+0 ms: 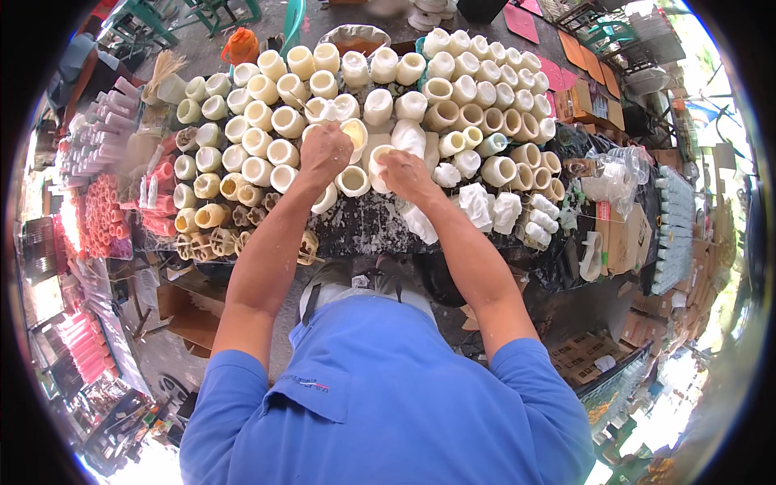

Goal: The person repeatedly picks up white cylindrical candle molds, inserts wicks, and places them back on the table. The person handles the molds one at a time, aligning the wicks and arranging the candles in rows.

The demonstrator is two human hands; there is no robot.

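My left hand (pixel 327 151) is closed in a fist beside a cream, wax-like cup (pixel 354 139) with a pale yellow inside. What its fingers hold, if anything, is hidden; a thin stick (pixel 302 102) shows just past the fist. My right hand (pixel 406 174) pinches the rim of another cream cup (pixel 377 165), close to the table's near edge. Rows of similar open-topped cream cups (pixel 257 142) surround both hands. A lumpy white piece (pixel 409 138) lies beyond the right hand, and white folded shapes (pixel 476 205) sit to its right.
Pink cylinders (pixel 103 198) and pale lilac ones (pixel 109 121) crowd the far left. Flower-shaped hollow pieces (pixel 222 241) line the near left edge. Clear plastic bags (pixel 618 179) and a cardboard box (pixel 622 234) stand right. An orange jug (pixel 241 47) is at the back.
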